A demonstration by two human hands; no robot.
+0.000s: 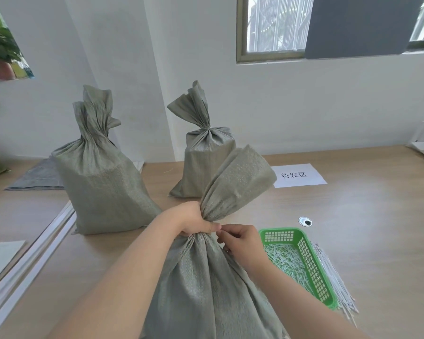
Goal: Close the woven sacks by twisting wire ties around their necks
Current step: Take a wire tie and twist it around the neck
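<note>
— Grip first: left hand [196,220] fisted tight round the gathered neck of the nearest grey-green woven plastic sack [206,285], thumb laid across the front of the bunch.

— And the other?

— Right hand [240,241] just beside that neck, on its right, fingertips [220,234] pinched narrow together and nearly touching the left thumb. Possibly something thin between them; too small to tell.

— Position of that sack?

— Upright at the near edge of the pale wood-grain table [353,216], between both forearms. Loose top of the fabric fanning up and to the right above the fist.

— Further out?

— Immediately right of the right wrist, a green perforated plastic basket [311,263], holding a heap of thin pale ties [287,263]. Beside the basket's right wall, touching it, a bundle of long white wire ties [333,277] flat on the table.

— Other sacks?

— Two more of the same grey-green weave, standing farther back. Left rear sack [98,182] gathered at the neck, top flaring upward. Middle rear sack [206,162] cinched tight at the neck, top spread like a fan. No tie discernible on either from this view.

— Anything else on the table?

— White paper sheet with printed characters [296,175] to the right of the middle rear sack, and a small round metal-rimmed port [305,221] beyond the basket.
</note>
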